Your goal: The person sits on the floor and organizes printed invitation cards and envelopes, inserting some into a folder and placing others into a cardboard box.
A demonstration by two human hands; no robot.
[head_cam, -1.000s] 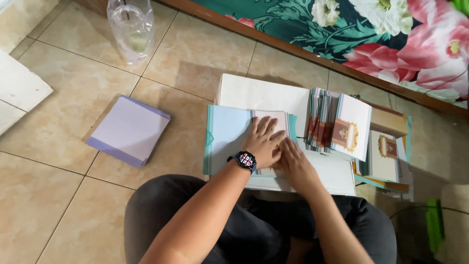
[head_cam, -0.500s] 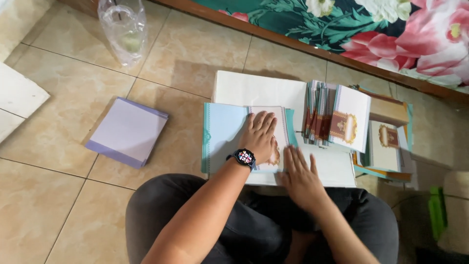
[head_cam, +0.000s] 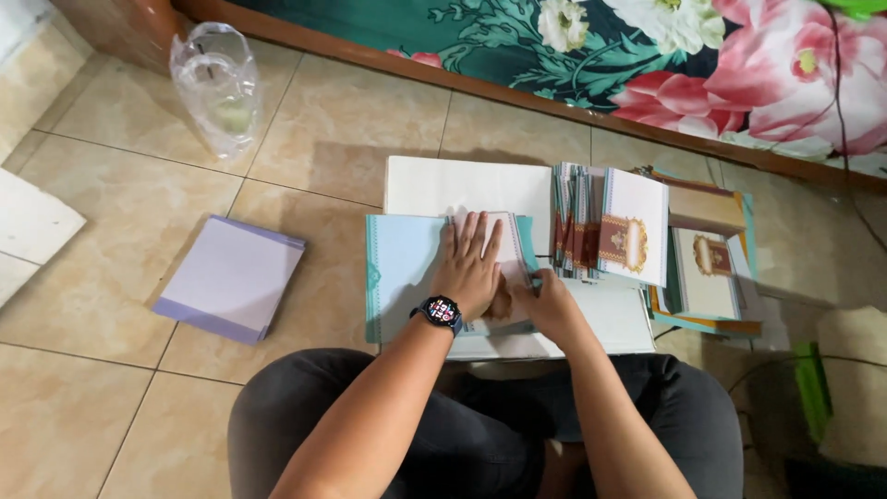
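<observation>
While our left hand [head_cam: 471, 268] presses flat, fingers spread, on the teal-edged card [head_cam: 407, 273], our right hand [head_cam: 545, 305] pinches its inner leaf beside 1 upright card stack [head_cam: 605, 222].

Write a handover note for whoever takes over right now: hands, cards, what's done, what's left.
Left hand: flat, fingers spread, pressing the open card on the white board.
Right hand: at the card's lower right edge, beside the left hand; grip unclear.
Done: a row of folded cards stands right of the open one.
Left: the flat card stack at far right; the card under the hands is not yet folded shut.
Purple sheet stack lies apart on the left.
</observation>
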